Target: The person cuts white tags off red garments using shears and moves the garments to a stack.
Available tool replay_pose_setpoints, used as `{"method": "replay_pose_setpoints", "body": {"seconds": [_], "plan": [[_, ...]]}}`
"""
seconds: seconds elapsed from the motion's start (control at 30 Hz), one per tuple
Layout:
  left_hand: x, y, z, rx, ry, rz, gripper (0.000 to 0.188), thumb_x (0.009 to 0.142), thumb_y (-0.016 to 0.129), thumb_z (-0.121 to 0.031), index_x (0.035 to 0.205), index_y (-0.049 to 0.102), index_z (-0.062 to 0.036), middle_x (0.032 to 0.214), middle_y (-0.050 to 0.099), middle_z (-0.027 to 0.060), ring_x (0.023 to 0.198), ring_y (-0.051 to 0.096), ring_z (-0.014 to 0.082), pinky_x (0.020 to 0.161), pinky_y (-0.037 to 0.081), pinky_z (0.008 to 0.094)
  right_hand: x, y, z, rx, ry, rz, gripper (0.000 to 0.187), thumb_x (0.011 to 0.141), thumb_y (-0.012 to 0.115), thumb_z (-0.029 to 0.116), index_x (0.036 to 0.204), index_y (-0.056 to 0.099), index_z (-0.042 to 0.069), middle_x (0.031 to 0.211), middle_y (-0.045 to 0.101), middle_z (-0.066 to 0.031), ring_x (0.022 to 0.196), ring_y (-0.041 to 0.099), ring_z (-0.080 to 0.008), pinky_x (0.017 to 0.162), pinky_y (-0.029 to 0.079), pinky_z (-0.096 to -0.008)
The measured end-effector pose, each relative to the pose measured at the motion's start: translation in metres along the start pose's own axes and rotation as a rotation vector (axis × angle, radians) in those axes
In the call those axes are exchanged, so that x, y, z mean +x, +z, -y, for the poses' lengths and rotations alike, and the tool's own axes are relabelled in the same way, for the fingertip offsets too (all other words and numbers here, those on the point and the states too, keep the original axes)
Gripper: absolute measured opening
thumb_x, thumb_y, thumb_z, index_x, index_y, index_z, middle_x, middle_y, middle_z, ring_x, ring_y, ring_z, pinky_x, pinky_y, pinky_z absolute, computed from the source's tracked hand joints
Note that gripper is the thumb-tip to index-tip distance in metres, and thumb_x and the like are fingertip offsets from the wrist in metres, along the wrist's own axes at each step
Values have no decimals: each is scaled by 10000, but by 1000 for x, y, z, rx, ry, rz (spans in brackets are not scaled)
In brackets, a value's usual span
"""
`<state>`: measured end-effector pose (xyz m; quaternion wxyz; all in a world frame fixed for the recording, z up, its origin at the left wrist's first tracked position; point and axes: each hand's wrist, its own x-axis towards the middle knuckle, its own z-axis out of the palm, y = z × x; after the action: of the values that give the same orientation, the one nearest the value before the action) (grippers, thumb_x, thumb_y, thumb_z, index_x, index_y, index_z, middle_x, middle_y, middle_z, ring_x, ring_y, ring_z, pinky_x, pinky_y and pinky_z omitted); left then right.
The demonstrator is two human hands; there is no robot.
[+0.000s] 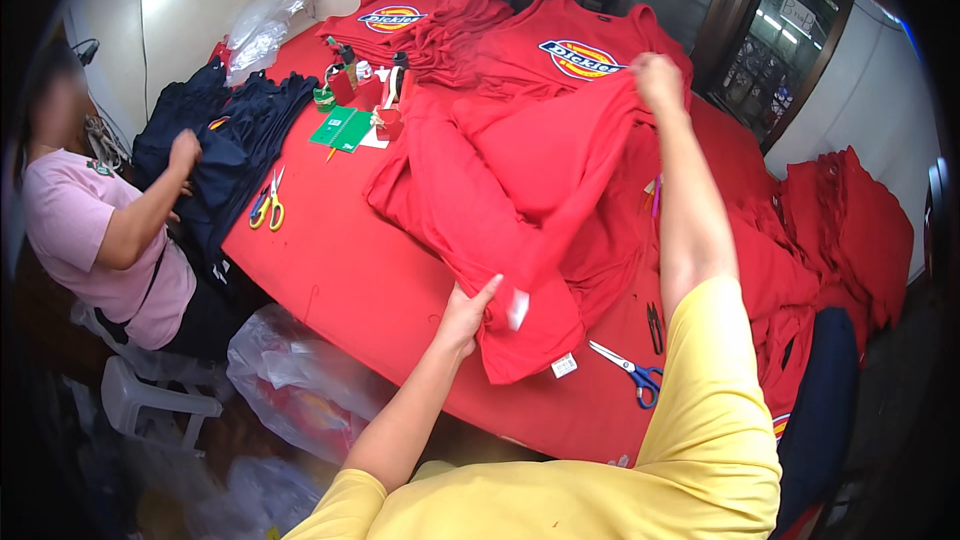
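A red shirt [520, 170] is stretched between my hands over the red-covered table. At its near edge, my left hand [468, 318] pinches the cloth with the thumb on top, next to a small white label [517, 310]. Another white tag [564, 366] hangs at the shirt's lower corner. My right hand [660, 87] is raised at the far side, closed on the shirt's far end. Behind it lies another red shirt [620, 30] with an oval chest print, partly covered by the held one.
Blue-handled scissors [638, 376] and black snips [655, 328] lie near my right arm. Yellow-handled scissors [268, 205] lie left, below a green card [343, 128] and small containers. Red garments [850, 240] pile up right. A person [110, 230] handles dark shirts [225, 145] at left.
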<state>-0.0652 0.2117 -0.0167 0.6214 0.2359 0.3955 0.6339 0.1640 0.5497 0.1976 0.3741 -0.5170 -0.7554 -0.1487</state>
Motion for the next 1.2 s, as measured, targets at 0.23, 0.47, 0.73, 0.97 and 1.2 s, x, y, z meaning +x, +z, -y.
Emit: {"method": "replay_pose_setpoints", "body": {"seconds": [0.23,0.47,0.73,0.97,1.2], "plan": [[-49,-11,22,125,161,-240,420,878,613,-38,1267,467,22,1217,581,102,1098,563,192,940,451,331,-103,34,33,587,-94,247,327,835,646,341,1063,667,107,1193,593,-140,1057,578,-345,940,442,-453],[-150,-14,59,-645,-129,-258,420,880,611,-43,1268,467,29,1273,545,111,1158,541,236,1006,423,390,-330,-10,89,167,-102,460,448,913,544,347,1299,528,119,1427,373,-174,1361,264,-382,1112,158,-552],[-65,44,-38,-368,-230,41,424,839,653,-225,1178,546,7,1170,603,109,1066,588,233,948,473,401,-370,-70,49,734,743,925,229,897,463,81,1093,560,15,960,626,-165,899,607,-304,796,468,-417],[-154,99,-137,-348,338,238,397,868,575,-215,1191,525,10,1188,564,145,1084,562,261,974,454,408,-239,27,138,1335,554,1190,316,864,474,115,1142,556,-13,1070,591,-193,976,593,-300,838,462,-402],[-188,65,-196,-1270,276,577,365,894,575,-179,1191,524,26,1147,590,168,1112,552,258,1012,428,438,-43,6,129,1147,272,464,416,818,496,138,1187,549,-46,1216,538,-227,1085,563,-309,909,447,-386]]}}
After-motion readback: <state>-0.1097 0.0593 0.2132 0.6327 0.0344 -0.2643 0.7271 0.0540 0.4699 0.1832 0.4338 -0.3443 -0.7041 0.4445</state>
